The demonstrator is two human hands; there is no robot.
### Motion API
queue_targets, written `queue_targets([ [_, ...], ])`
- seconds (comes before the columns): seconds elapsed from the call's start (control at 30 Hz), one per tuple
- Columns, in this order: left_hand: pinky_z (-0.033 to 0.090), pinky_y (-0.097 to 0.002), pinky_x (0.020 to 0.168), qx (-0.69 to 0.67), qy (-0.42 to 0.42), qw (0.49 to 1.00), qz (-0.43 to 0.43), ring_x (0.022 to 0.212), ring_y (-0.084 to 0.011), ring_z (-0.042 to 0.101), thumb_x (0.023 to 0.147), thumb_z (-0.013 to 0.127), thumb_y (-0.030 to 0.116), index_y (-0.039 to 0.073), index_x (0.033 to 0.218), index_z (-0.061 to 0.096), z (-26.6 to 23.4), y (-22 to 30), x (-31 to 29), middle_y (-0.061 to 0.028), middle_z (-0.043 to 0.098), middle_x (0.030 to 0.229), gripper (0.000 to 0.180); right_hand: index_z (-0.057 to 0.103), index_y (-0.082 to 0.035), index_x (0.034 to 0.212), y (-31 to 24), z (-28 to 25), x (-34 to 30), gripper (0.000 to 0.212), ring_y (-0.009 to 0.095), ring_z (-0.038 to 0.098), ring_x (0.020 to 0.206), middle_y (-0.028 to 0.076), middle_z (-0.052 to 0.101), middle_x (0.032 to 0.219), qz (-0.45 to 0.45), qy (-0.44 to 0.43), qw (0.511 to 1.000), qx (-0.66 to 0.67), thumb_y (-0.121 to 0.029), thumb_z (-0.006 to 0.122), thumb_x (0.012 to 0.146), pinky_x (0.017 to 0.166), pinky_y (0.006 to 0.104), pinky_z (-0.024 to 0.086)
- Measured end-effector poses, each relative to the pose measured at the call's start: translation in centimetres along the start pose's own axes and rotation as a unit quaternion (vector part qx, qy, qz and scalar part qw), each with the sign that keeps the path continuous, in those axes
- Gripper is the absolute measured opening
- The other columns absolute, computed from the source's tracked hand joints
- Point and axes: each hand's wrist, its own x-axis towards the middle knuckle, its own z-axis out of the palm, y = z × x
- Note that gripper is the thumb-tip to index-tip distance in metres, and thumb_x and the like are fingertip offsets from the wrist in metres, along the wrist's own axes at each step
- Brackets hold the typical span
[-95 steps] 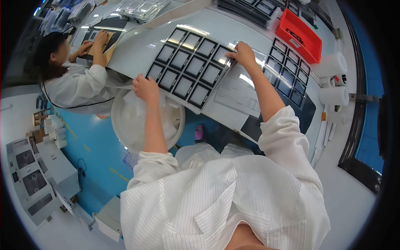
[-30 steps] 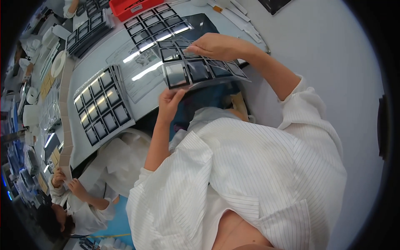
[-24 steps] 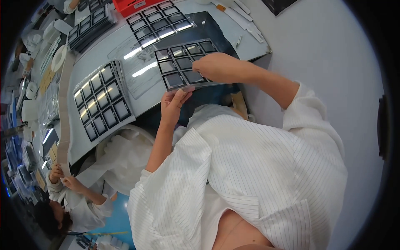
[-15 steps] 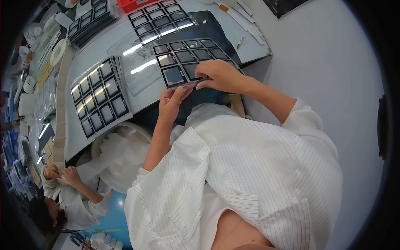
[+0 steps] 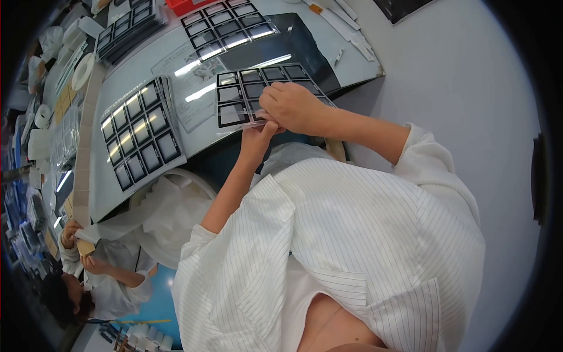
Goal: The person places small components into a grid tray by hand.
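Note:
A clear-edged sheet with rows of black-framed rectangular panels (image 5: 231, 94) lies at the near edge of the table, partly covered by my hands. My left hand (image 5: 258, 142) pinches its near edge from below, where a strip of clear film (image 5: 253, 124) shows. Over the same edge, my right hand (image 5: 295, 108) is closed, fingers curled and almost touching the left. What its fingertips hold is hidden. To the left lies a stack of similar framed sheets (image 5: 141, 130). Another framed sheet (image 5: 224, 28) rests farther back.
A glossy dark sheet (image 5: 287, 44) lies behind my work. White strips (image 5: 346, 29) and a small cutter (image 5: 339, 56) sit at the far right. Below the left table edge stands a white bin (image 5: 205, 185). A co-worker's hands (image 5: 94, 264) handle a brown piece at lower left.
My right hand has shifted left and my left hand right, so they now meet. The sheet's near-left corner appears lower and flatter. The co-worker's hands have moved apart, showing a brown piece.

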Motion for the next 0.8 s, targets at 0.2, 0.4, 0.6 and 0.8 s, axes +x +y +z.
queue_targets([
  [0.2, 0.048, -0.0316, 0.090, -0.090, 0.012, 0.995, 0.038, 0.098, -0.0186, 0.063, 0.098, 0.049, 0.023, -0.002, 0.103, 0.062, 1.3, -0.7, 0.3, -0.0114, 0.065, 0.104, 0.028, 0.051, -0.006, 0.082, 1.9, -0.8, 0.8, 0.017, 0.023, 0.062, 0.071, 0.007, 0.058, 0.073, 0.009, -0.002, 0.999, -0.030, -0.021, 0.060, 0.084, 0.062, 0.0342, 0.049],
  [0.4, 0.045, -0.0291, 0.092, 0.114, 0.034, 0.993, 0.018, 0.103, -0.0165, 0.059, 0.097, 0.051, 0.018, -0.001, 0.106, 0.066, -0.2, -1.4, -1.8, -0.0118, 0.065, 0.109, 0.026, 0.047, -0.003, 0.092, 3.4, -3.8, 3.3, 0.023, 0.030, 0.061, 0.073, 0.012, 0.059, 0.075, 0.132, -0.078, 0.987, 0.042, -0.021, 0.061, 0.088, 0.064, 0.0370, 0.048],
  [0.6, 0.036, -0.0384, 0.105, -0.130, -0.038, 0.989, -0.061, 0.122, -0.0243, 0.050, 0.081, 0.066, 0.018, -0.002, 0.133, 0.043, -5.4, 0.6, -2.1, -0.0167, 0.055, 0.126, 0.060, 0.040, 0.003, 0.127, 3.0, -3.1, 0.8, 0.041, 0.036, 0.059, 0.090, 0.022, 0.060, 0.093, 0.148, -0.267, 0.933, 0.192, -0.017, 0.051, 0.093, 0.080, 0.0406, 0.046],
  [0.8, 0.052, -0.0331, 0.084, 0.056, -0.057, 0.978, -0.192, 0.094, -0.0187, 0.063, 0.083, 0.068, 0.015, -0.001, 0.115, 0.058, -6.8, 3.1, 1.6, -0.0089, 0.064, 0.105, 0.036, 0.025, 0.009, 0.140, 1.9, 0.0, -0.3, 0.063, 0.043, 0.025, 0.134, 0.026, 0.020, 0.148, 0.037, -0.367, 0.922, 0.122, -0.011, 0.047, 0.085, 0.110, 0.0445, 0.024],
])
